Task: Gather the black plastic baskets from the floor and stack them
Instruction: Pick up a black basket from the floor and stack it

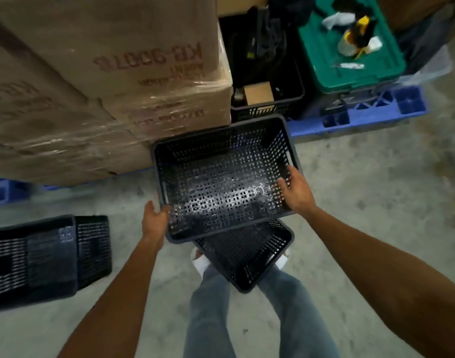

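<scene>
I hold an empty black perforated plastic basket (221, 177) in the air in front of me, open side up. My left hand (154, 220) grips its near left corner and my right hand (296, 189) grips its right rim. Below it, partly hidden, a second black basket (247, 257) sits turned at an angle between my legs. At the left, black baskets (40, 257) nested one in another lie on their side on the concrete floor.
Shrink-wrapped cardboard boxes (105, 86) fill the upper left on a blue pallet. Beyond the held basket stands a black crate (267, 109) with a small box inside. A green lidded tote (350, 60) rests on a blue pallet (363, 117). Bare concrete lies to the right.
</scene>
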